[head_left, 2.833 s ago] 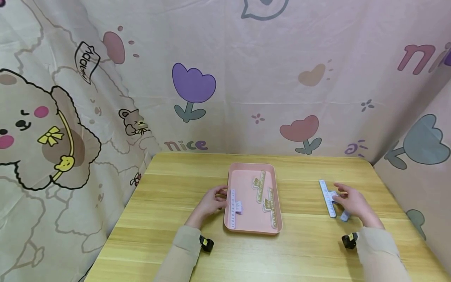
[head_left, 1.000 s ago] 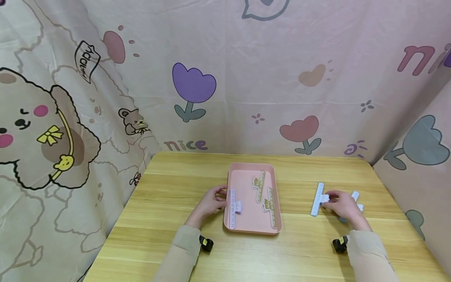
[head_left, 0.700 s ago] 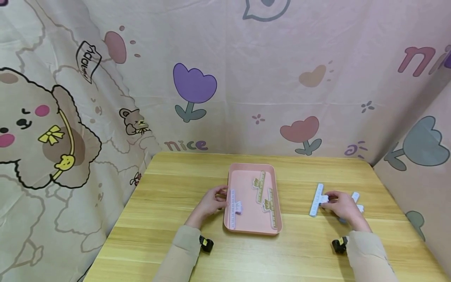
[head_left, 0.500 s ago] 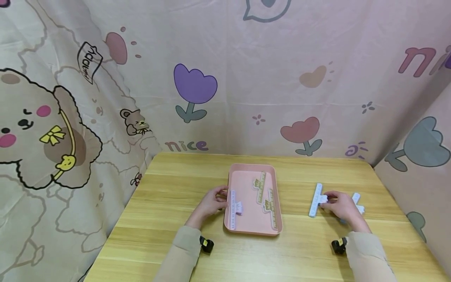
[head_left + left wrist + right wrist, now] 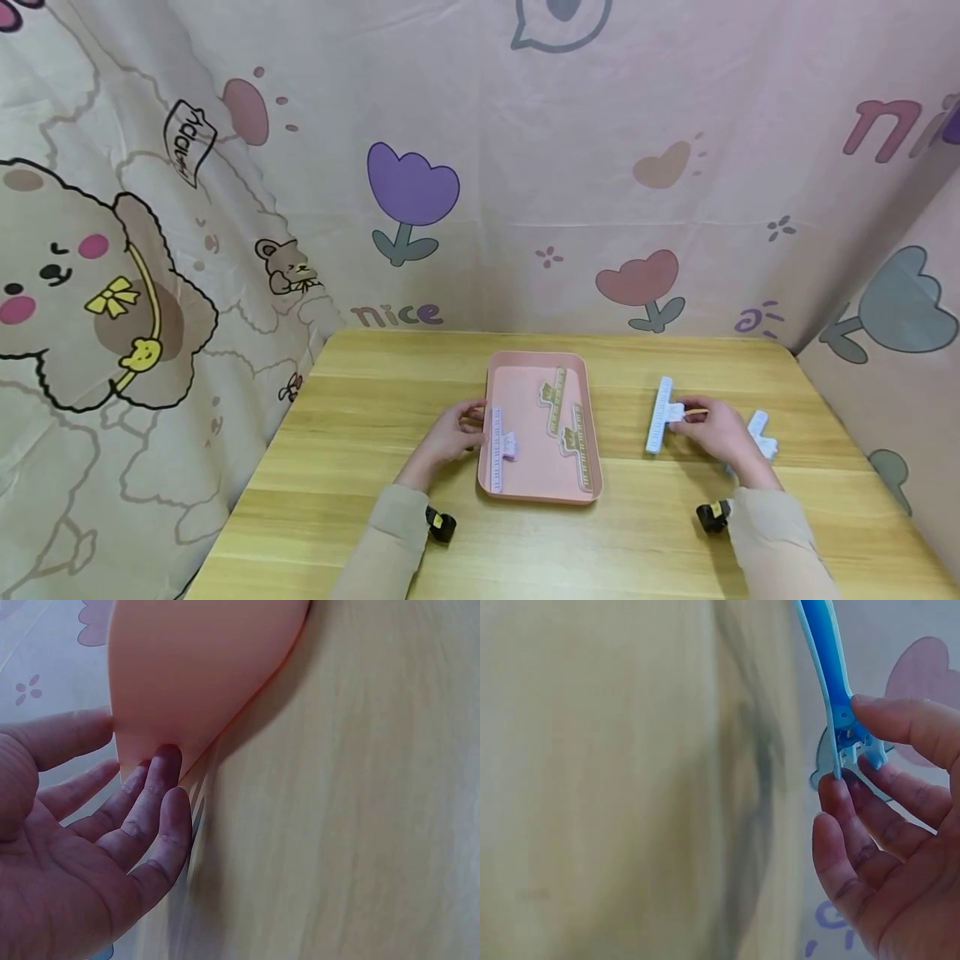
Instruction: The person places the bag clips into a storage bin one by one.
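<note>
Above the surface (image 5: 622, 533), just got a blue clip (image 5: 659, 417) up, pinching with right fingers (image 5: 838, 801), touching pink tray (image 5: 532, 471) with relaxed left fingers (image 5: 163, 776). Seems past pickup.

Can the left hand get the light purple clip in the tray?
Probably yes: the left hand touches the outside of the pink tray, and the light purple clip lies just inside that same side. Nothing seems to cover it; the hand would have to go over the edge.

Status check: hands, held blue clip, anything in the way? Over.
Right hand pinching blue clip, off the table. Left hand touching pink tray at its left side. No obstruction visible between clip and tray.
</note>
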Tool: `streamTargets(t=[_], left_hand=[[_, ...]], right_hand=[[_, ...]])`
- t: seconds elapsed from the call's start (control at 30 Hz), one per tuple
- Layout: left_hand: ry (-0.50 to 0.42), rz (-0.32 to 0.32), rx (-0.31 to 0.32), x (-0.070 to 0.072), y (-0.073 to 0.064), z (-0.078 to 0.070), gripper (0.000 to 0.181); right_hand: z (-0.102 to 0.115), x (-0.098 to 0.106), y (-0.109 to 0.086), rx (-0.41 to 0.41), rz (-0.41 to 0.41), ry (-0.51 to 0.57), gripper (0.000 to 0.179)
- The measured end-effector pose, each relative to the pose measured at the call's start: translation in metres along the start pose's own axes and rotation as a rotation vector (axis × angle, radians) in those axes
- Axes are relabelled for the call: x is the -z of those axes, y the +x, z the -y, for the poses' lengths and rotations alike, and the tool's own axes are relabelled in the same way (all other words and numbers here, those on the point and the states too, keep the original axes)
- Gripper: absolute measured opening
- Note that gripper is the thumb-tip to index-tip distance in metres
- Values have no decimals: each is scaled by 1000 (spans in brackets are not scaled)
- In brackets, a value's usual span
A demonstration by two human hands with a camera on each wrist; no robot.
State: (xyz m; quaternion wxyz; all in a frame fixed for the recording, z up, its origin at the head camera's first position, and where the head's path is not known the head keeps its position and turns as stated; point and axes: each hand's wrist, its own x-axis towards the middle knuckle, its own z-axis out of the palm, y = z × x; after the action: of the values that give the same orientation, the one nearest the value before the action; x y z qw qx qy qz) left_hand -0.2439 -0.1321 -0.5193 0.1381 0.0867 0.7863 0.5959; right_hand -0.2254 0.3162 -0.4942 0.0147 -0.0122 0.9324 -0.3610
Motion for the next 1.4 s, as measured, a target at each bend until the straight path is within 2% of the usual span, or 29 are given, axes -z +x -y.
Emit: streamTargets(t=[0.3,0.67,0.93,1.4], left_hand=[[-11,14,2,0,0,2,64],[-24,20,-15,0,0,2,63],[-22,6,-7,0,0,2,64],[-11,17,3,0,-1,1,65]], right_hand=[[28,-2,7,35,12,77,58],[61,-22,21,119,57,213,54],[84,-37,33,193,101,238,48],[134,-59,49,240,163,239,42]])
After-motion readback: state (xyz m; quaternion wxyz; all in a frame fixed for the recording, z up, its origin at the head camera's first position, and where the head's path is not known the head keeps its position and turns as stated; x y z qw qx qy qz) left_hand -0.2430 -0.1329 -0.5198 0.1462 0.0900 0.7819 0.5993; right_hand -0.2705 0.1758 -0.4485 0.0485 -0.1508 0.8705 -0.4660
